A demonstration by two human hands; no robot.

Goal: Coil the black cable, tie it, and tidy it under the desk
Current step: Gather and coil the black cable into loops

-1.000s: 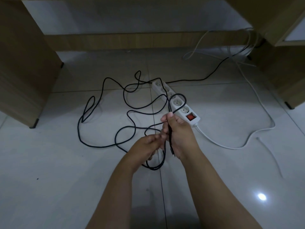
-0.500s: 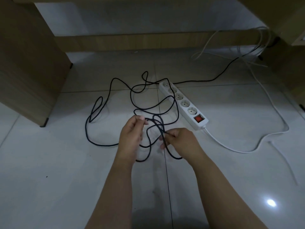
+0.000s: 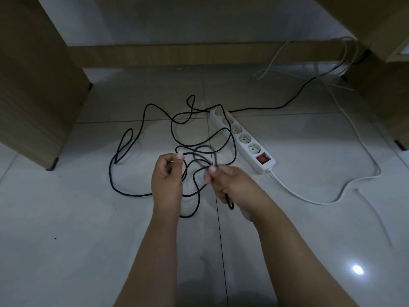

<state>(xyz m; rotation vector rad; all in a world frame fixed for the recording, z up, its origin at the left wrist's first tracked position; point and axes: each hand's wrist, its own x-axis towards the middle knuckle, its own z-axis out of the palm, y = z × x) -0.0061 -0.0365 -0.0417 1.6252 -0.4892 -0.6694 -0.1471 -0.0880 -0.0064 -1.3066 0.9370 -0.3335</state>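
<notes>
Glossy white tile floor (image 3: 66, 240) w/ lamp glare (image 3: 356, 269); wood desk panels (image 3: 33, 85) L & R.

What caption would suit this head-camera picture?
Left hand and right hand pinch a thin black cable sprawled over white floor tiles beside a white power strip.

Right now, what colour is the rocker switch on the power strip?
Red; the switch sits at the near end of the white power strip, clearest in the head view.
</notes>
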